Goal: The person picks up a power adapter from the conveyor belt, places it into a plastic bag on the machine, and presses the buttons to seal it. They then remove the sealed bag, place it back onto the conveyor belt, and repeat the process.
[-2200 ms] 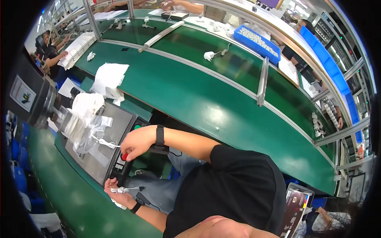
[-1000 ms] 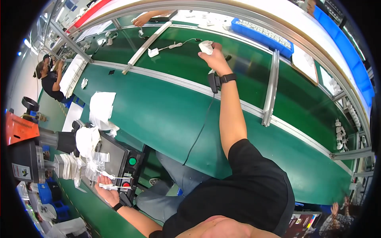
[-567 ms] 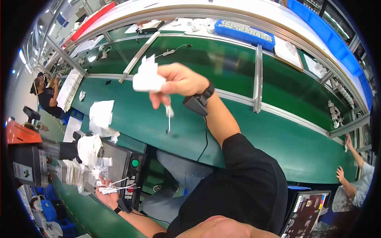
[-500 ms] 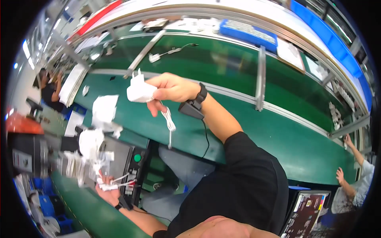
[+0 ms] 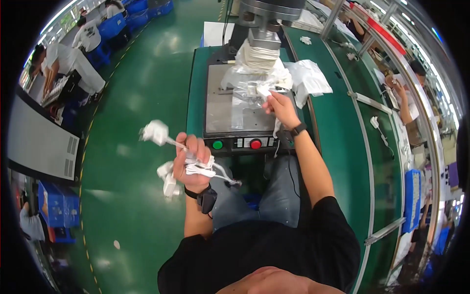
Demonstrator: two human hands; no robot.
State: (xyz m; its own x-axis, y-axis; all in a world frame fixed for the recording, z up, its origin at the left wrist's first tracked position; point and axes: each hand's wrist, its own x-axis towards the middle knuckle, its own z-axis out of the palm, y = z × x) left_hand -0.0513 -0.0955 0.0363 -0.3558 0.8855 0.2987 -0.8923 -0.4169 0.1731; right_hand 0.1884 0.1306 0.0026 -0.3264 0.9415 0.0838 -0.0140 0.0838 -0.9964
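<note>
My left hand (image 5: pixel 192 166) is closed around a bundle of white cables (image 5: pixel 200 169). From this bundle, a white power adapter (image 5: pixel 155 132) sticks out at upper left, and further white adapters (image 5: pixel 169 181) hang below my fingers, over the floor. My right hand (image 5: pixel 282 109) pinches another white plug adapter (image 5: pixel 264 91) above the machine's metal plate (image 5: pixel 220 105). Its cable drops beside my wrist toward the machine's front edge. Clear plastic film (image 5: pixel 239 112) lies on the plate, and a crumpled white bag (image 5: pixel 309 78) sits just beyond my right hand.
The press head (image 5: pixel 267 36) rises behind the plate, above a stack of white sheets (image 5: pixel 260 58). Green (image 5: pixel 218 144) and red (image 5: pixel 255 143) buttons line the front panel. A green workbench with a metal rail runs along the right. A lone adapter (image 5: pixel 375 122) lies there. Other people work far left and right.
My view has swung left, toward the machine. My right hand has carried its adapter from the bench to above the plate. My left hand has drawn back from the machine with its bundle.
</note>
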